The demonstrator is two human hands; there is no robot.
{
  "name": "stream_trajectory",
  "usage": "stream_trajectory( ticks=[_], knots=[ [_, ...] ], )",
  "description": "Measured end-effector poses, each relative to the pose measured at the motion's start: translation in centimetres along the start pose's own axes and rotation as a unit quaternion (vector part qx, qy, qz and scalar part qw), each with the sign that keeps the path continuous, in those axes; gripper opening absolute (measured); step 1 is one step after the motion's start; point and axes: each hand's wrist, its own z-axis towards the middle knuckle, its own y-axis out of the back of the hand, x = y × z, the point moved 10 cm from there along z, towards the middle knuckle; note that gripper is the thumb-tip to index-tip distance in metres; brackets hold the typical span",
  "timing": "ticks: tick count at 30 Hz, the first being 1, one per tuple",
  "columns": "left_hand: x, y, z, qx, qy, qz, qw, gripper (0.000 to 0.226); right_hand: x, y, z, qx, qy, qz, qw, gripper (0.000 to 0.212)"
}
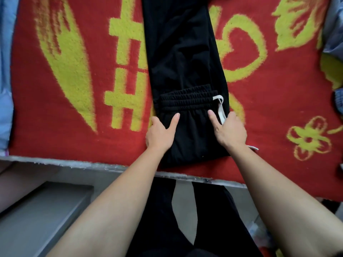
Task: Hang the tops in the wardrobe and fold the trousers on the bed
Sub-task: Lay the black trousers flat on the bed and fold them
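Observation:
Black trousers (183, 52) lie lengthwise on the bed, legs stretching away from me. The elastic waistband (185, 99) is folded over onto the legs, with a white drawstring (220, 108) at its right end. My left hand (159, 134) grips the left edge of the folded near part, thumb on top and fingers tucked under the cloth. On the right edge my right hand (230, 130) holds on the same way, thumb on top beside the drawstring.
A red blanket with yellow patterns (74, 71) covers the bed, and its grey frame edge (92, 165) runs across in front of me. Blue cloth (5, 71) lies at the far left, and other fabric (334, 34) at the right edge.

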Motion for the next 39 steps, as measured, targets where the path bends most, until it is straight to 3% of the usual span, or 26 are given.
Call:
stream_trajectory(
  ticks=[5, 10, 13, 16, 19, 21, 25, 27, 29, 32, 34, 37, 39],
  knots=[
    [2.5, -2.6, -3.5, -0.013, 0.048, -0.015, 0.999, 0.063, -3.7, -1.7, -2.3, 0.056, 0.048, -0.007, 0.997, 0.068],
    [5.5, -7.5, -8.4, 0.037, 0.099, -0.017, 0.994, 0.069, -9.6, -3.7, -5.0, 0.173, 0.009, -0.021, 0.985, 0.072],
    [6.0, -8.1, -9.0, 0.051, 0.105, -0.004, 0.993, 0.077, -10.1, -3.3, -4.9, 0.206, 0.02, -0.039, 0.978, 0.088],
    [3.7, -5.5, -7.5, 0.0, 0.038, 0.039, 0.999, 0.083, -6.9, 0.1, -2.6, 0.132, 0.051, 0.002, 0.99, 0.095],
    [-1.8, -1.7, -5.3, -0.088, -0.123, 0.096, 0.984, 0.093, -1.0, 4.2, 2.1, 0.064, 0.05, 0.146, 0.986, 0.083],
    [-5.6, 0.9, -3.5, -0.149, -0.192, 0.092, 0.966, 0.087, 3.5, 6.1, 5.8, 0.072, 0.034, 0.273, 0.959, 0.07],
    [-13.2, 5.6, 1.6, -0.247, -0.243, 0.087, 0.934, 0.09, 11.6, 8.8, 12.0, 0.09, -0.017, 0.5, 0.861, 0.057],
    [-16.9, 6.5, 3.8, -0.255, -0.282, 0.137, 0.915, 0.09, 15.0, 9.6, 13.8, 0.106, -0.025, 0.578, 0.809, 0.039],
    [-19.8, 6.8, 5.2, -0.256, -0.324, 0.175, 0.894, 0.075, 17.3, 9.9, 14.9, 0.128, -0.044, 0.639, 0.757, 0.024],
    [-21.8, 7.6, 6.1, -0.218, -0.357, 0.095, 0.903, 0.044, 18.2, 11.5, 15.8, 0.082, -0.08, 0.71, 0.695, 0.026],
    [-21.5, 9.6, 6.4, -0.213, -0.333, -0.061, 0.916, 0.031, 19.3, 14.6, 15.8, -0.002, -0.024, 0.704, 0.709, 0.022],
    [-19.8, 11.9, 7.5, -0.196, -0.27, -0.271, 0.903, 0.014, 23.8, 20.3, 14.6, -0.139, 0.15, 0.641, 0.739, 0.015],
    [-18.5, 12.3, 8.9, -0.175, -0.226, -0.316, 0.905, 0.012, 29.3, 20.0, 13.9, -0.063, 0.233, 0.558, 0.794, 0.007]
  ],
)
